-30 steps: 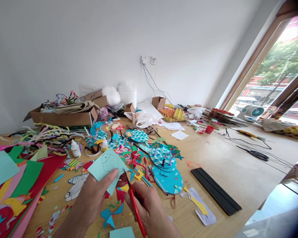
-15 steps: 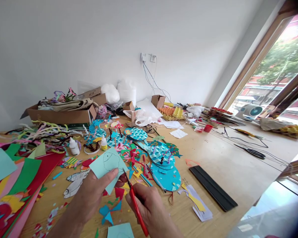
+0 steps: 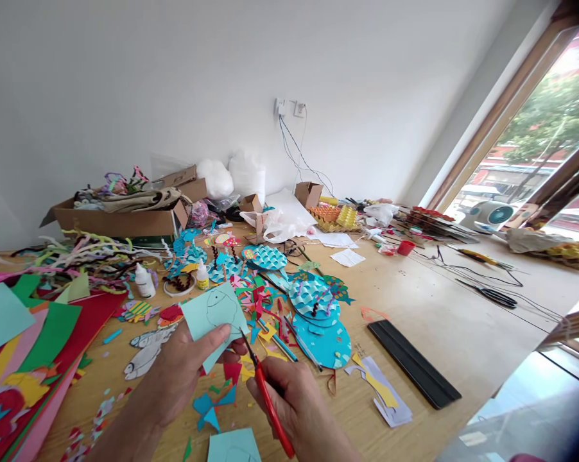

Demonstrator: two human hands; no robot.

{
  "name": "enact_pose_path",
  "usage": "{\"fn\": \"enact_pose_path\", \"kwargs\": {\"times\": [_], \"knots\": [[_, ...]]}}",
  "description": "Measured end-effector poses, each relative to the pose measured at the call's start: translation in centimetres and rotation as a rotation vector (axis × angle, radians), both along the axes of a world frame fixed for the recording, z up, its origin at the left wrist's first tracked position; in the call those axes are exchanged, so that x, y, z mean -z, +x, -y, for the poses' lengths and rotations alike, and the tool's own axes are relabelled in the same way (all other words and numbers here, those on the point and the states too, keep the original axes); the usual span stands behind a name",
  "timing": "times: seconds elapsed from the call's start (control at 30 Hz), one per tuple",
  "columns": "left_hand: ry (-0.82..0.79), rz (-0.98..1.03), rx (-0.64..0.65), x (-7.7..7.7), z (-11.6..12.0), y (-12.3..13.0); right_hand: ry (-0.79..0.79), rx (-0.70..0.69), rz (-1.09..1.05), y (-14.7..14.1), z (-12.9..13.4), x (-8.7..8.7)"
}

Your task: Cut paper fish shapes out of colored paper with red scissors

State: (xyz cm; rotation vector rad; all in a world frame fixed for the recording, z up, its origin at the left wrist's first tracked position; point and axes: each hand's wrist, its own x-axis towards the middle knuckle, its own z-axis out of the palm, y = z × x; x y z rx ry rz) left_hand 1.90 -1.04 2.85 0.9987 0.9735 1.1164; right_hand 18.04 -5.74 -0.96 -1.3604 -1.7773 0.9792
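Blue paper [image 3: 211, 316] lies pinched between left-hand fingers [image 3: 237, 349].

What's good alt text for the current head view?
A right hand holds red-handled scissors at the edge of pale blue paper bearing a fish drawing, gripped by the left hand. The wooden table is strewn with paper scraps, pipe cleaners and small bottles.

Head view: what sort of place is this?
Probably a craft workroom: the table holds a heap of pipe cleaners and coloured paper sheets, and the right hand holds red-handled scissors.
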Motion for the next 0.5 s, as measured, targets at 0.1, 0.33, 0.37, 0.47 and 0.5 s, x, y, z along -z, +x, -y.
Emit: {"fn": "enact_pose_path", "kwargs": {"times": [0.1,0.33,0.37,0.47,0.5], "knots": [[0.018,-0.026,-0.003,-0.23,0.04,0.02,-0.027,0.005,-0.011,0.1,0.11,0.07],[-0.008,-0.03,0.073,-0.09,-0.09,-0.19,-0.142,-0.027,-0.068,0.43,0.37,-0.71],[-0.007,-0.036,0.082,-0.07,-0.1,-0.19,-0.149,-0.031,-0.076,0.51,0.37,-0.76],[-0.006,-0.05,0.087,-0.04,-0.13,-0.13,-0.164,-0.055,-0.118,0.76,0.35,-0.64],[-0.009,-0.052,0.09,-0.05,-0.14,-0.11,-0.177,-0.067,-0.137,0.84,0.34,-0.54]]}}
